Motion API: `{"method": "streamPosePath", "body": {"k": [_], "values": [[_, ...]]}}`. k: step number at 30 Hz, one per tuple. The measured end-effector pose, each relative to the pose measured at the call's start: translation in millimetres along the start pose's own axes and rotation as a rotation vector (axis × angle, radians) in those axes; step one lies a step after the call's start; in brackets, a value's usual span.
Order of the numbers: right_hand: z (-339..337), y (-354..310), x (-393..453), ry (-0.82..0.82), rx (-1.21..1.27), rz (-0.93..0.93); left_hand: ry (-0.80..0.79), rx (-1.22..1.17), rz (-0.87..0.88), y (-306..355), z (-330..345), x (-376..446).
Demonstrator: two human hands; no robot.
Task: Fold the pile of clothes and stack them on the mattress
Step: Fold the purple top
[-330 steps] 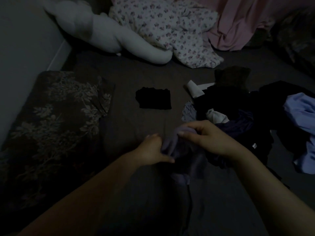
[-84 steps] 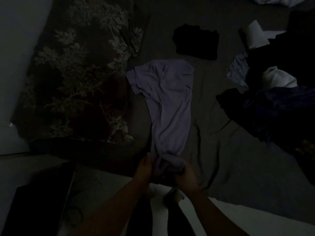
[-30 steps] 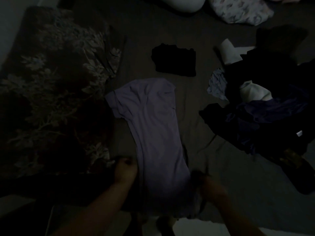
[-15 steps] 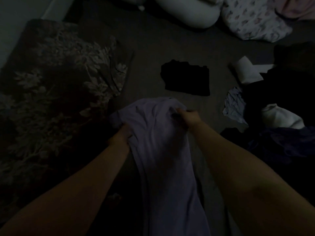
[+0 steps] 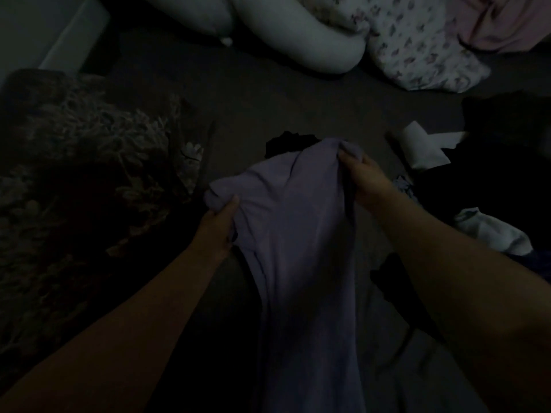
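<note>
Dim room, head view looking down at a dark grey mattress (image 5: 268,96). Lavender shirt (image 5: 298,234) at frame centre, running down to the bottom edge, its top end lifted. Left hand (image 5: 216,225) pinches the shirt's left top corner, thumb on top of bunched fabric. Right hand (image 5: 362,177) grips the right top corner, fingers curled round the cloth. Folded black garment (image 5: 286,144) lies just behind the shirt, mostly hidden by it. Pile of dark clothes (image 5: 492,180) at right, with a white sock (image 5: 492,231) at its lower edge and a white folded piece (image 5: 423,150) at its upper left. Floral dark blanket (image 5: 83,174) at left. White body pillow (image 5: 298,34) at top centre, floral duvet (image 5: 417,49) at upper right, pink fabric (image 5: 507,22) in the top right corner.
</note>
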State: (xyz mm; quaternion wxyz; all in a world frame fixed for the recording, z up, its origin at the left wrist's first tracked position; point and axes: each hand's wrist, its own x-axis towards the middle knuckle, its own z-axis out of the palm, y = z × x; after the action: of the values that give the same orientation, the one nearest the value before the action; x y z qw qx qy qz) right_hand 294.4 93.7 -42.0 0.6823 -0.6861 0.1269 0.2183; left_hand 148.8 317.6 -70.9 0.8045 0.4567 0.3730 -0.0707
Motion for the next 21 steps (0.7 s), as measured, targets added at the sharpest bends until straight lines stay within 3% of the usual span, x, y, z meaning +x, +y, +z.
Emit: {"method": "streamPosePath", "body": {"k": [2,5,6,9,14,18,21], "values": [[-2,-6,14,0.075,-0.131,-0.028,0.137,0.102,0.044,0,6,18],[-2,17,23,0.304,-0.504,-0.031,0.611,0.572,0.174,-9,9,27],[-1,29,18,0.374,-0.596,-0.075,0.628,0.668,0.249,-12,11,25],[4,70,-11,0.418,-0.839,-0.399,0.377,0.752,0.249,-22,26,19],[19,120,-56,0.188,-1.178,-0.707,0.332,0.757,0.211,-26,40,30],[34,114,-42,0.018,-1.111,-0.735,0.381,0.71,0.104,-20,43,41],[56,73,-11,-0.005,-0.946,-0.541,0.338,0.706,0.151,-16,37,39]]}}
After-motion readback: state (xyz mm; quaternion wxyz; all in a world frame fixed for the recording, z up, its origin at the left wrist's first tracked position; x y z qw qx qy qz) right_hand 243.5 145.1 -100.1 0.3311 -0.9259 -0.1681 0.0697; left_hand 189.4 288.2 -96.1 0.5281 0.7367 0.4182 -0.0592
